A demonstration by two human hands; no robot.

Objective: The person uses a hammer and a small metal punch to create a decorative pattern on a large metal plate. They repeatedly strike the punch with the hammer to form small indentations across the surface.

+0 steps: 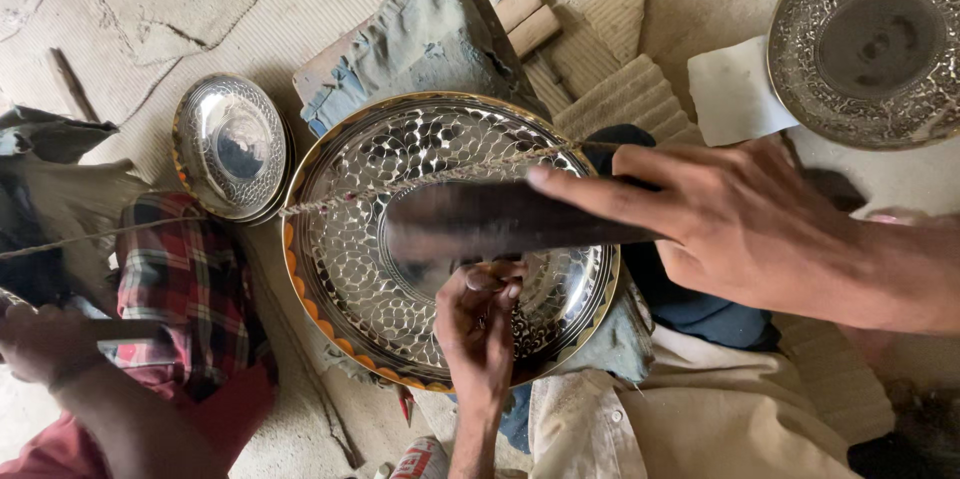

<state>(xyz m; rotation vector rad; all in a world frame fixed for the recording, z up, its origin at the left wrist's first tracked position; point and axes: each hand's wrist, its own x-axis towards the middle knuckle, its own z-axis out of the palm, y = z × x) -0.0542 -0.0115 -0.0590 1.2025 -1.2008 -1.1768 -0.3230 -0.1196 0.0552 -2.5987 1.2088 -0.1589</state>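
Here, right hand (740, 229) fingers clamp a dark blade (500, 221) over the plate (350, 239) on corrugated cardboard (620, 99).

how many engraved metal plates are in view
3: a large engraved silver plate with orange scalloped rim in the centre, a small engraved silver plate to its left, and a third cut off at the top right.

The right hand (740, 224) comes in from the right edge, forearm lying almost level across the view, back of the hand up. Its index finger is stretched straight toward the left, the other fingers (690, 274) curled under in a closed grip. The left hand (478, 324) rises from the near edge on a slim, upright forearm, wrist bent slightly, its fingers bunched tight together at the tips in a pinch just below the right hand's outstretched index finger.
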